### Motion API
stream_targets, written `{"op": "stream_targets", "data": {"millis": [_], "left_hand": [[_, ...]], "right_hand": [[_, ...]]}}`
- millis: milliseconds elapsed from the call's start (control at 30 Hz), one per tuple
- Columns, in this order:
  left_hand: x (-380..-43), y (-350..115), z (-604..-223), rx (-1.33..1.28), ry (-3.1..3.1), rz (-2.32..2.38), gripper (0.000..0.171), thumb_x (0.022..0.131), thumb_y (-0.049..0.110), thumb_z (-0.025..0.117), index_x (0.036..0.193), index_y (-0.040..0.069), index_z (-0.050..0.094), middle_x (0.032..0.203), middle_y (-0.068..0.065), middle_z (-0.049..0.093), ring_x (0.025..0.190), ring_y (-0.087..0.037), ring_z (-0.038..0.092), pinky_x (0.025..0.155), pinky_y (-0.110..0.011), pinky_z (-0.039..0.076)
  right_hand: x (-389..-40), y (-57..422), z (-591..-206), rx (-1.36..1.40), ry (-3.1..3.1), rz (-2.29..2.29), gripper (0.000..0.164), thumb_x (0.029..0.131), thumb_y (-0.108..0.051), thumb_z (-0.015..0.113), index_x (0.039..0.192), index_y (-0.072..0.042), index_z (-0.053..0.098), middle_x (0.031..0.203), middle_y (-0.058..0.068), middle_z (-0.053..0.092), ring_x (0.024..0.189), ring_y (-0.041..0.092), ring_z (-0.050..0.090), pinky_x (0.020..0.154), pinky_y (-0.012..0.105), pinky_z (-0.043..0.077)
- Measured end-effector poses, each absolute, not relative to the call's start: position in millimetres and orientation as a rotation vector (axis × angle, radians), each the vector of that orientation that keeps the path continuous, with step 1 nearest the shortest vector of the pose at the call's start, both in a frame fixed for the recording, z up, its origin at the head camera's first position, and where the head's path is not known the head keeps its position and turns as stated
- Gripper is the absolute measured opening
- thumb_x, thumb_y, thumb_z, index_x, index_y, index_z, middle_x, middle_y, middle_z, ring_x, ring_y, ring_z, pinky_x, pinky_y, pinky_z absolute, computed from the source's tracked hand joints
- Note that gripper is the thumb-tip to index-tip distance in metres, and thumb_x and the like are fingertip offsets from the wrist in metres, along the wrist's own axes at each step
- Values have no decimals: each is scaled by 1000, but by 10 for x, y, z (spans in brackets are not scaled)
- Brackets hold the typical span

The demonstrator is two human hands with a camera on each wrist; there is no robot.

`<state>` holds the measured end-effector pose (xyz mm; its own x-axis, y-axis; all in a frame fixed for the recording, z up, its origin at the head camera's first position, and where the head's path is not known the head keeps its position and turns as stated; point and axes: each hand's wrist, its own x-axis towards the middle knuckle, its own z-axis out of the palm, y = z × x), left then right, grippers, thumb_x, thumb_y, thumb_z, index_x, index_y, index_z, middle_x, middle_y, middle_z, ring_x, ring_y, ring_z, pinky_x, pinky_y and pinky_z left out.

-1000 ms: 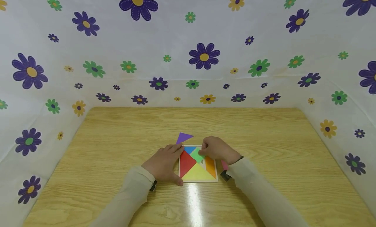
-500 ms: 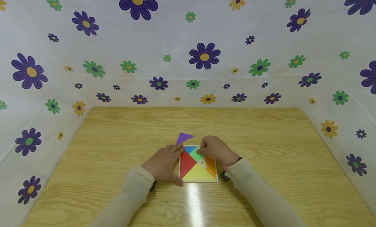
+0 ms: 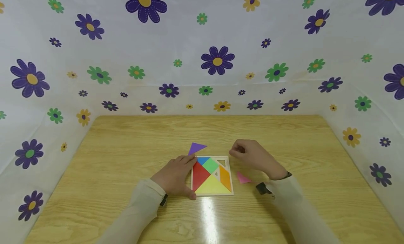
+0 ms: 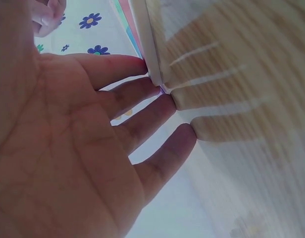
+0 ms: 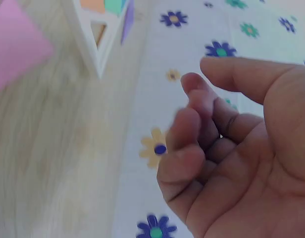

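The left fingers (image 3: 187,160) touch the puzzle tray (image 3: 217,194), the right fingers (image 3: 240,143) curled near the pink piece (image 3: 243,177).

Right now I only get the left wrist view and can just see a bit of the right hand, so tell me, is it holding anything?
Observer: No, the right wrist view shows the right hand with nothing between thumb and fingers.
Operator: Is anything lying loose on that side?
Observer: Yes, in the head view the pink piece lies on the table, right of the tray and apart from it.
Operator: Is the tray full?
Observer: No, the head view shows its far right corner uncovered.
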<state>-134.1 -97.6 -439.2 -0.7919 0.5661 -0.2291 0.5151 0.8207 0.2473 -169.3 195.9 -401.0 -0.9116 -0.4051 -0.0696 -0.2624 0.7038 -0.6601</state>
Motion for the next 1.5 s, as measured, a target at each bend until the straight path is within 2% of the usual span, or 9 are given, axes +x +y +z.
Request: {"op": "stream_targets", "data": {"millis": [233, 467, 1167, 1500], "left_hand": [[-1343, -972, -4407, 811, 2715, 256, 124, 57, 78, 69, 152, 15, 22, 157, -1, 22, 141, -28, 24, 109, -52, 29], [-1338, -971, -4399, 802, 2714, 248, 123, 56, 79, 69, 152, 16, 23, 156, -1, 23, 141, -27, 24, 109, -51, 29], [-1318, -982, -4357, 811, 2700, 271, 123, 58, 77, 69, 152, 14, 21, 157, -3, 20, 142, -28, 21, 110, -51, 27], [-1302, -977, -4323, 812, 2695, 279, 122, 59, 75, 71, 152, 13, 22, 157, -4, 21, 141, -28, 21, 110, -51, 27]], "right_hand": [[-1656, 2124, -3937, -514, 2744, -975, 12, 93, -27, 61, 91, -15, 62, 83, 3, 62, 72, 16, 52, 63, 30, 48], [-1638, 2153, -3910, -570, 2787, -846, 10, 93, -26, 61, 92, -16, 62, 79, -5, 58, 73, 15, 52, 66, 30, 47], [-1594, 2161, -3922, -575, 2731, -654, 12, 91, -24, 62, 94, -13, 63, 81, -4, 58, 72, 13, 52, 66, 30, 45], [-1584, 2167, -3968, -515, 2684, -664, 9, 87, -24, 67, 91, -16, 63, 80, -5, 60, 72, 13, 53, 66, 30, 46]]}}
